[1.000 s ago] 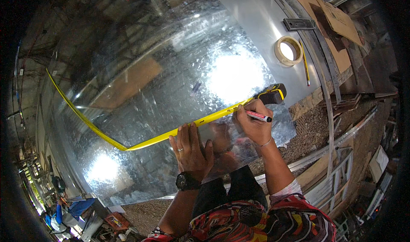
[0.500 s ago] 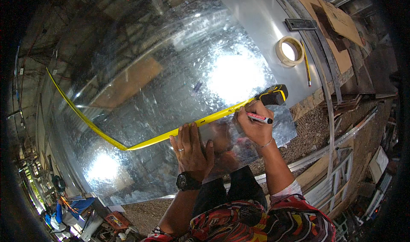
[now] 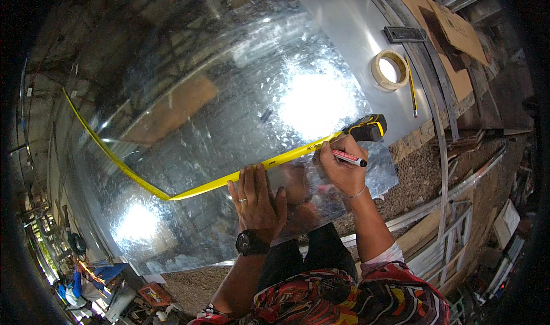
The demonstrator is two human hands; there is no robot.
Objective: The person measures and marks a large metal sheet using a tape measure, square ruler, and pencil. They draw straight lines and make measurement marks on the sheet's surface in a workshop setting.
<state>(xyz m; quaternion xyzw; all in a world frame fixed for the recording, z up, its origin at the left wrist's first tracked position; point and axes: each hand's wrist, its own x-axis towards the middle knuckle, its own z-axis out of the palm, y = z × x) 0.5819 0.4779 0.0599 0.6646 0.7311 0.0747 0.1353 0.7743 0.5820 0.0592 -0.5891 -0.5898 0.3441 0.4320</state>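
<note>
Right hand [image 3: 345,173] in closed grip on marker [image 3: 348,157], black end rightward, slightly bodyward, left hand [image 3: 256,206] flat

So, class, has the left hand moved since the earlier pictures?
No: judged against the right-hand corner of the shiny sheet, the left hand shows no visible shift, sideways or forward.

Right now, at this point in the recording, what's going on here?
A person leans over a shiny sheet with a tape measure drawn out across it. The left hand lies with its fingers on the yellow blade. The right hand grips a marker beside the blade near the case; the fingers hide its tip. A tape roll and a pencil lie farther right. At the lower left, sparks fly near another person.
</note>
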